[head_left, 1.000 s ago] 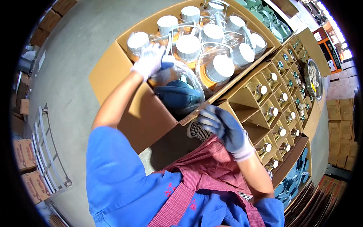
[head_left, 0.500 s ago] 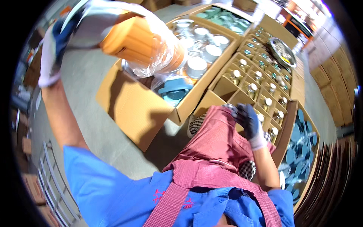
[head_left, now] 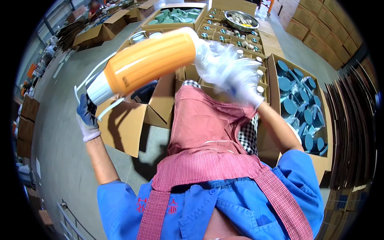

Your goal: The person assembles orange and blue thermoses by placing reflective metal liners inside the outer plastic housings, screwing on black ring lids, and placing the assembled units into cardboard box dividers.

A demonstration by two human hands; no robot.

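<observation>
An orange thermos jug (head_left: 150, 60) with a pale neck and a white handle is held in the air, lying slantwise with its neck toward the lower left. My left hand (head_left: 87, 116), in a blue and white glove, is closed on it at the neck end, by the handle. A clear plastic bag (head_left: 218, 60) trails off the jug's other end, blurred by motion. The bag's bunched far part is in my right hand (head_left: 244, 94), also gloved; its fingers are smeared, but the film gathers at them.
Below the jug stands an open carton (head_left: 160, 98). Ahead, a divided carton (head_left: 224, 38) holds glass liners, with a metal bowl (head_left: 242, 20) on top. Teal parts fill a box (head_left: 176, 15) behind; blue lids and handles fill another (head_left: 302, 104) at right. Cardboard sheets (head_left: 352, 128) stand beyond.
The jug has come down and across in front of me, out of the bag for most of its length. My right hand has risen from my lap to the bag. The view has turned right.
</observation>
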